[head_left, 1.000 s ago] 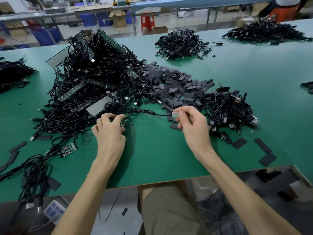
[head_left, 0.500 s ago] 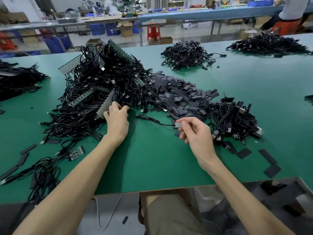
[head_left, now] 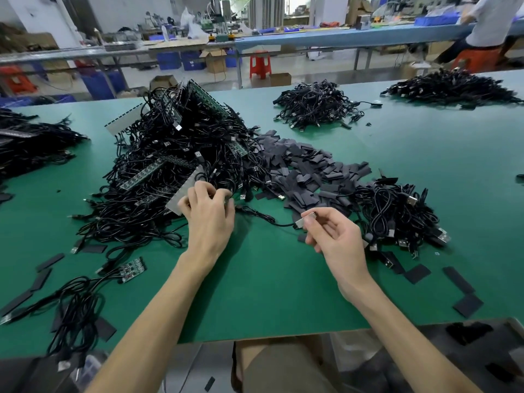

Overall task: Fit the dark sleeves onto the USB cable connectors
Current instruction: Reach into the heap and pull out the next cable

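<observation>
Your right hand (head_left: 331, 236) pinches an unsleeved USB connector (head_left: 301, 222), your left hand (head_left: 209, 214) grips the cable pile (head_left: 170, 154); most sleeves (head_left: 300, 165) remain unfitted.

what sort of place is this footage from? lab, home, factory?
Most likely a factory assembly floor: a long green worktable heaped with black USB cables and loose dark sleeves, further benches with blue bins behind, another person seated there. The right hand pinches one connector.
</observation>
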